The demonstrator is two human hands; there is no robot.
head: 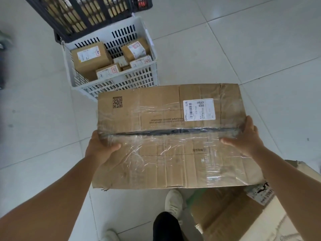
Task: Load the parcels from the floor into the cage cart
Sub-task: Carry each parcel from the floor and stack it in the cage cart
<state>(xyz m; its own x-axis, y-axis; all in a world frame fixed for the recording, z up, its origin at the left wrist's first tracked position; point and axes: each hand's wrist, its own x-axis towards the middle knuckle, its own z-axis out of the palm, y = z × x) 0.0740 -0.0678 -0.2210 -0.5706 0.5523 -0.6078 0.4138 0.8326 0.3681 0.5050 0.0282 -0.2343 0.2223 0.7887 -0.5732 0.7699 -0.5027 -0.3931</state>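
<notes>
I hold a large flat cardboard parcel [166, 136] in front of me, above the floor. It is wrapped in clear tape, with a white shipping label near its far right corner. My left hand [99, 146] grips its left edge, thumb on top. My right hand [246, 136] grips its right edge. Just beyond the parcel stands a white slatted crate [112, 84] holding several small cardboard parcels [92, 58]. A black cage cart [83, 16] with brown parcels inside stands behind the crate at the top.
More cardboard parcels [229, 211] lie on the floor at lower right, beside my feet. A white shoe [173, 200] shows under the held parcel. Pale floor tiles [260, 40] spread to the right and left of the crate.
</notes>
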